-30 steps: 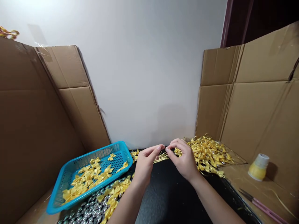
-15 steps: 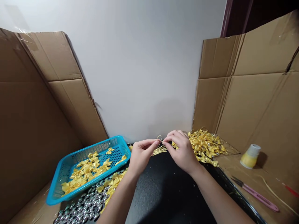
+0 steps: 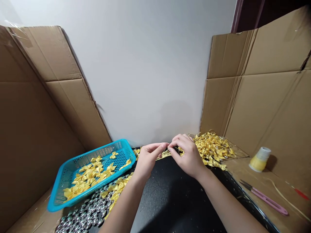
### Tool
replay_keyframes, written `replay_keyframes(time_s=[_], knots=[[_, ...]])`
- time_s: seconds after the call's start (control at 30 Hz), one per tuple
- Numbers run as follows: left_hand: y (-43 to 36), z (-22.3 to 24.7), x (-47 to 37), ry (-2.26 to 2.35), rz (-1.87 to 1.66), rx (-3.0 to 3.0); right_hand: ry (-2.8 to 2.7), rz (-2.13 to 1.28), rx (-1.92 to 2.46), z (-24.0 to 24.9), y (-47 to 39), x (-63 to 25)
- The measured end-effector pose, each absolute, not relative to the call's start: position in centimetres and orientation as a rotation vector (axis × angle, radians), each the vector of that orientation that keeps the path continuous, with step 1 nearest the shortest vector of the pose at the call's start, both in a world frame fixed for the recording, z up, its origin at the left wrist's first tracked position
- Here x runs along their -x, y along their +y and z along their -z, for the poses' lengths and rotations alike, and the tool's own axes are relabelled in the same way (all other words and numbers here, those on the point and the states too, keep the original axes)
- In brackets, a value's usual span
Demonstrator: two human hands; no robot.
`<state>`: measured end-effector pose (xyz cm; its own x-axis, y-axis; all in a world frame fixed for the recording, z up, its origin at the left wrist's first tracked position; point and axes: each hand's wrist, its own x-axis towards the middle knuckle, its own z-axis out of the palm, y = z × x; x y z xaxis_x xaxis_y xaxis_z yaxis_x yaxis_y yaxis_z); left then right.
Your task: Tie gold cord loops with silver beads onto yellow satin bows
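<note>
My left hand [image 3: 148,158] is closed in a pinch, thumb against forefinger, at the far edge of the black work surface [image 3: 170,197]. Close against its fingertips, my right hand [image 3: 187,155] pinches too, its other fingers curled above. Between them is a thin gold cord, now mostly hidden by the fingertips. Several gold cords [image 3: 166,153] lie just behind the hands. Right of my right hand is a heap of yellow ribbon bows [image 3: 211,145] with gold cords and small silvery beads.
On the left a blue basket [image 3: 54,191] holds loose yellow bows [image 3: 89,174]. Shiny silver beads [image 3: 85,215] lie before it. At right are a spool of yellow thread [image 3: 259,159], pink-handled tweezers [image 3: 267,200] and a red-handled tool [image 3: 302,193]. Cardboard panels [image 3: 225,58] stand on both sides.
The small loop of gold cord that stood up between my fingertips is no longer visible. My hands have drawn slightly closer together, and the view has shifted a little.
</note>
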<state>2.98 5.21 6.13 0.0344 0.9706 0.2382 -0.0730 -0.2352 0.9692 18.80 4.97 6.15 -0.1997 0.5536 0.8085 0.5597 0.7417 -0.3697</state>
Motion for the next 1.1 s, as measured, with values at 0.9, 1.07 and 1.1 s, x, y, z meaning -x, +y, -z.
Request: replay_keyframes(time_s=[0.9, 1.07, 1.1], knots=[[5.2, -6.3, -2.5, 0.904, -1.213, -1.606, -1.785, -0.675, 0.788, -5.9, 6.1, -19.3], [5.3, -6.3, -2.7, 0.935, -1.256, -1.589, -1.841, -0.713, 0.741, -5.9, 6.1, -19.5], [5.2, -6.3, -2.8, 0.940, -1.265, -1.583, -1.848, -0.712, 0.742, -5.9, 6.1, -19.6]])
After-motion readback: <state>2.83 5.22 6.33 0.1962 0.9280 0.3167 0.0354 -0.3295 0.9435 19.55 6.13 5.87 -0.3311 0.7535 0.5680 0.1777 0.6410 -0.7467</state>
